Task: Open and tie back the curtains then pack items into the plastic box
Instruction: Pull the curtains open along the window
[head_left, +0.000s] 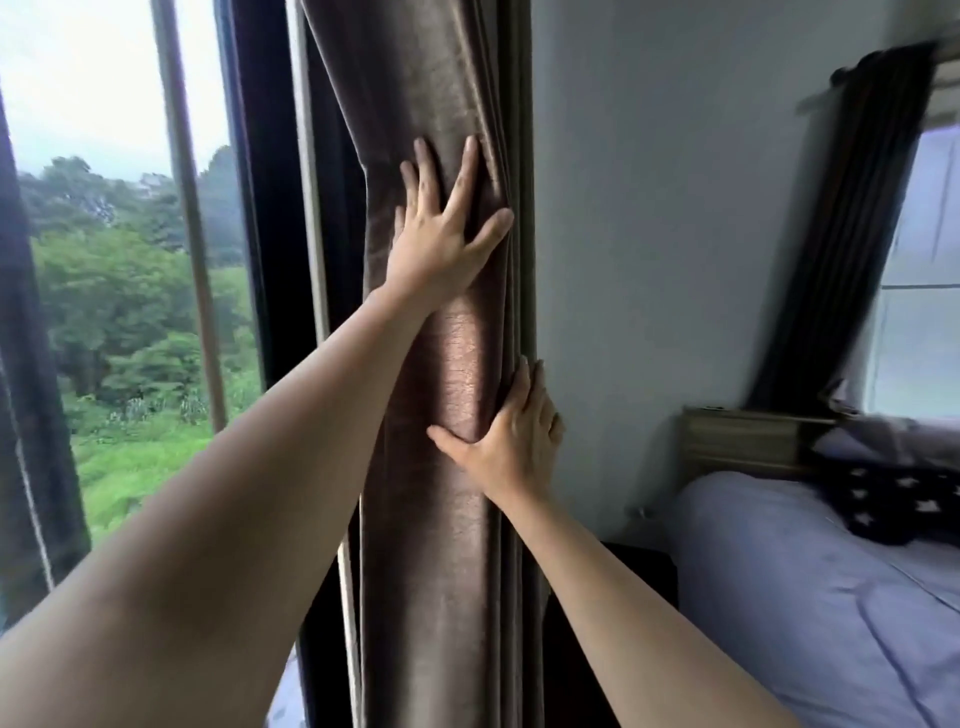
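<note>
Pressing flat on the gathered brown velvety curtain, the L hand sits high on the bundle, fingers straight and spread wide, thumb angled out toward the R edge of the folds. The R hand is lower on the same bundle, at its R side: thumb stretched across the front of the fabric, other fingers pointing up along the outer folds, straight rather than curled, so palm on cloth, no pinch. Both forearms are bare and reach up from the bottom of the view.

The curtain hangs as one narrow vertical column of pleats btw the dark window frame on its L and the pale grey wall on its R, touching the wall side. Through the window glass: green trees, grass, pale sky. Another dark curtain shows at the far L edge.

R of the wall: a bed w/ pale lilac sheet, a dark pillow w/ white stars on it, a light wooden headboard behind, and a second dark drape beside a smaller window in the top R corner
</note>
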